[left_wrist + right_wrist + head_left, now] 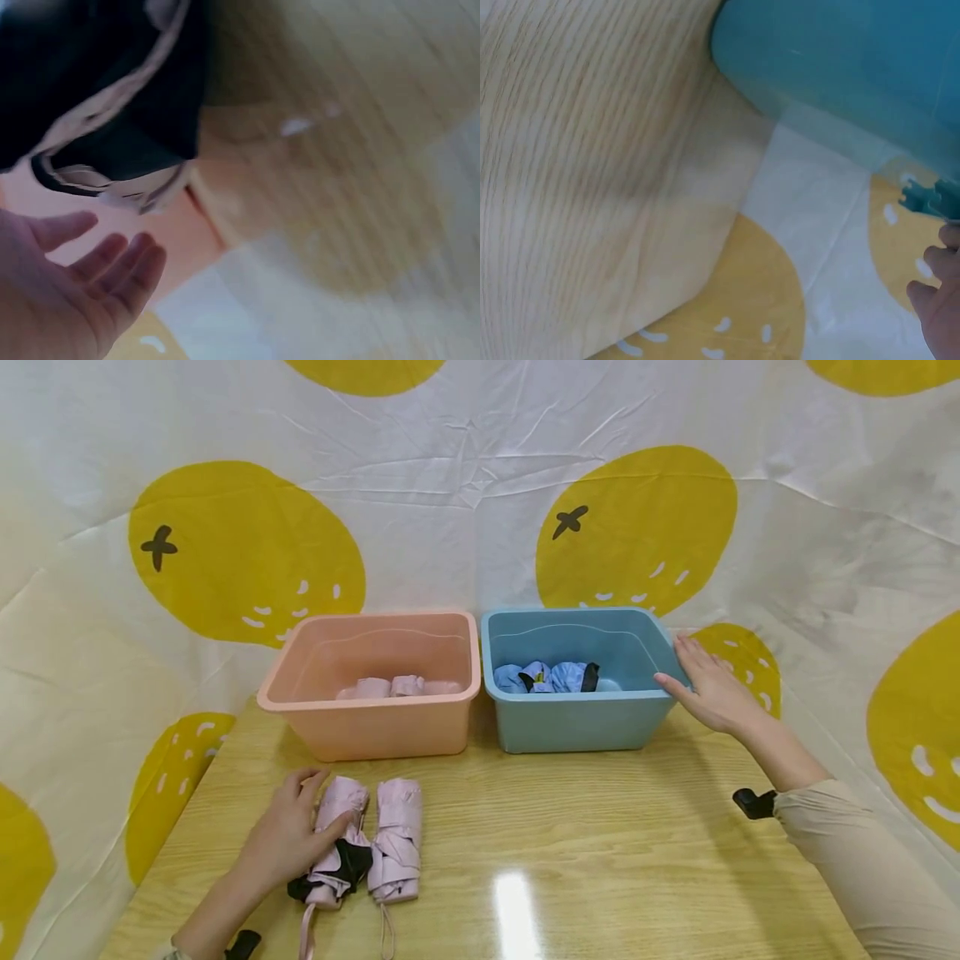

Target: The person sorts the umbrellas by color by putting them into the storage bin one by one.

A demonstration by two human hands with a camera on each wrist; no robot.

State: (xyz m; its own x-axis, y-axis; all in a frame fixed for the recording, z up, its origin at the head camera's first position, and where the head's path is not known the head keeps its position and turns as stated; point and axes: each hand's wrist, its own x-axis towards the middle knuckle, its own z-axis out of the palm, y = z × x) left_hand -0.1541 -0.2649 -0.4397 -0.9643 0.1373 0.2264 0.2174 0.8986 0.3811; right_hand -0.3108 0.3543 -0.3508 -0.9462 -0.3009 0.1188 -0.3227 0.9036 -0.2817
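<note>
Two pink folded umbrellas lie side by side on the table, the left one [345, 797] with some black lining showing, the right one [397, 827] wrapped up. Over the left umbrella is my left hand [285, 831], thumb on one side and fingers on the other. In the left wrist view its fingers [139, 270] are loosely bent and apart from the black-and-pink cloth [120, 97]. My right hand [712, 689] rests on the right rim of the blue bin [577, 722], fingers extended; the right wrist view catches only part of this hand [941, 292].
A pink bin [382, 727] stands left of the blue one, with pink rolled umbrellas [407, 685] inside. Blue folded umbrellas [573, 677] lie in the blue bin. Behind the bins hangs a white cloth [427, 543] with yellow fruit prints. The wooden table [600, 835] extends in front.
</note>
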